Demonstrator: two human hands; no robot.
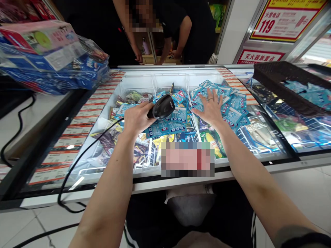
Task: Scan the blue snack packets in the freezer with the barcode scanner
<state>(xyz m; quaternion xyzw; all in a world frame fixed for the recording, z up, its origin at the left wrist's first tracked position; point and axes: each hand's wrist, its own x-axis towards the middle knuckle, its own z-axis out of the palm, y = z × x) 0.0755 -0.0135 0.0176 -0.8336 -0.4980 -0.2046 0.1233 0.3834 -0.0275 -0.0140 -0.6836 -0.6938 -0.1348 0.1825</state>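
My left hand (136, 118) is wrapped round the handle of a black corded barcode scanner (163, 107), its head pointing right over the freezer. Light-blue ice cream packets (165, 127) lie beneath the scanner. My right hand (210, 107) rests with fingers spread on a heap of similar blue packets (234, 106) on the right side. A white wire divider (192, 117) stands between the two heaps. More wrapped ice creams in purple, yellow and green lie lower in the chest freezer (134, 80).
Plastic-wrapped boxes (49, 51) are stacked at the left. A dark brown basket (292, 86) holding blue packets stands at the right. The scanner's black cable (77, 160) loops over the freezer's front left edge. Two people in dark clothes (178, 31) are behind the freezer.
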